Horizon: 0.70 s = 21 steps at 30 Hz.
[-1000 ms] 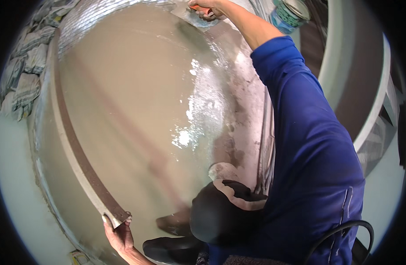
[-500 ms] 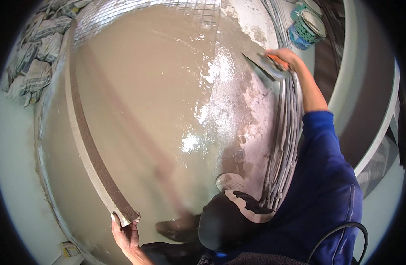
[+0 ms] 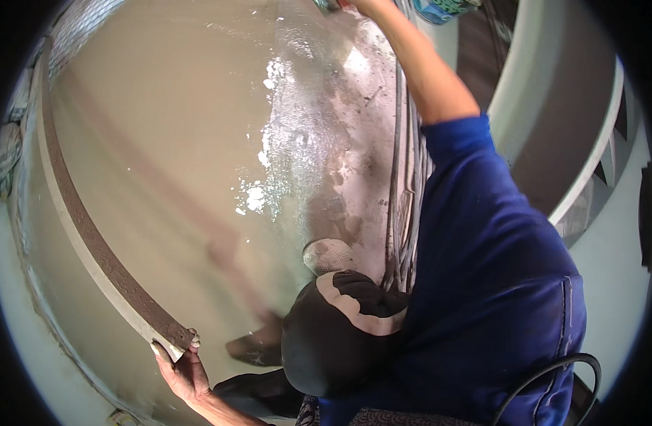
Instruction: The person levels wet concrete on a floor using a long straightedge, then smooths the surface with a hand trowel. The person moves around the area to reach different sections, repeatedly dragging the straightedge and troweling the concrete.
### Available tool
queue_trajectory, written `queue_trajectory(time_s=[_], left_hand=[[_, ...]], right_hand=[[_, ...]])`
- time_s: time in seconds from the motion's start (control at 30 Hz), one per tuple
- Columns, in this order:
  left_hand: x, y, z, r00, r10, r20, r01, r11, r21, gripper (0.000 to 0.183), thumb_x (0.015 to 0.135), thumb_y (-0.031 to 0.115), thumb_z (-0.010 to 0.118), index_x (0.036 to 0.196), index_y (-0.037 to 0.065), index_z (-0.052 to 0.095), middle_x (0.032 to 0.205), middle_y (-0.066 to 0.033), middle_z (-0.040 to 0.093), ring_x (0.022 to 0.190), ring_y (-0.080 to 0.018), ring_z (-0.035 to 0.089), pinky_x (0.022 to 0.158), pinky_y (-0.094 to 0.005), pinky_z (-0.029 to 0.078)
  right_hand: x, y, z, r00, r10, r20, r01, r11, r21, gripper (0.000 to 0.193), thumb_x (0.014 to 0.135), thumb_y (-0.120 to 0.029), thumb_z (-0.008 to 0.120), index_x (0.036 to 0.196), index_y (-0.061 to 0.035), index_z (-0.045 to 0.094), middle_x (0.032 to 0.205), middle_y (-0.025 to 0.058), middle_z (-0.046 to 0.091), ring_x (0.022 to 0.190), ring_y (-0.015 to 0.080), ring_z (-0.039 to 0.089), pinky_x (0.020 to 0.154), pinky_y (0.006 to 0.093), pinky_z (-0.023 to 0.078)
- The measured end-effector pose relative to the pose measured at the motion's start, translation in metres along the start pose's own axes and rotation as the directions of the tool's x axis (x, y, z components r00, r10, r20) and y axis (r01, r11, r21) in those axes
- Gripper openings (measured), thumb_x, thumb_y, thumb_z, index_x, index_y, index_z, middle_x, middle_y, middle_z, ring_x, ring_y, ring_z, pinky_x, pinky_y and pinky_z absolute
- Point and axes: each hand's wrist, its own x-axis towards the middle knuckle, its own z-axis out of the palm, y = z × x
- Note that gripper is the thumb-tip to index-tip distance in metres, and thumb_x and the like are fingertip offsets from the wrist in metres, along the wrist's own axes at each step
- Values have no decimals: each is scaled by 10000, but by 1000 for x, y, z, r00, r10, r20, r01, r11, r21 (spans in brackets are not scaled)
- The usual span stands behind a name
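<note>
The long, straight bar with a brown face and a pale edge (image 3: 99, 257) lies along the left side of the beige wet floor layer (image 3: 155, 142), its long axis running from the kneeling person's lower left away to the far upper left (the lens bows it, I'd say). Its near end is clamped in the bare left hand (image 3: 186, 378), thumb on one side, fingers on the other. The bare right hand (image 3: 368, 6) is stretched to the top edge, beside a sliver of reddish handle (image 3: 344, 3); I can't tell how its fingers close.

Half a second ago that arm was drawn in on the right, an orange-handled trowel in plain sight; the left hand's hold hasn't changed.

Leftward, the bar runs near the pale wall (image 3: 8, 298). On its other side there's a broad beige stretch, reaching toward the bundle of long grey rods (image 3: 402, 227) and, closer in, the black-clad knee (image 3: 308, 348).
</note>
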Motion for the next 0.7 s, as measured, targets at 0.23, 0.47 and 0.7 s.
queue_trajectory(time_s=[0.23,0.47,0.7], left_hand=[[2,4,4,995,-40,94,38,999,23,594,941,387,675,1353,19,457,1168,-159,582,962,-308,604,775,-379,521],[5,3,7,992,-38,119,32,998,55,615,927,414,684,1335,-5,493,1167,-148,620,944,-297,638,732,-370,502],[7,-1,3,992,-42,116,43,999,-6,579,940,399,671,1313,-12,508,1144,-144,636,918,-303,654,699,-356,509]], right_hand=[[-250,79,-19,931,349,-103,-360,926,-118,503,741,-206,739,1187,-5,624,845,117,702,732,170,677,659,328,550],[-309,107,-15,954,244,-175,-296,863,-411,534,808,-381,737,1115,31,590,925,240,680,898,401,662,792,479,512],[-169,152,-26,843,393,-368,-538,646,-542,506,869,-293,670,1238,-15,462,1112,237,650,1049,409,640,877,491,515]])
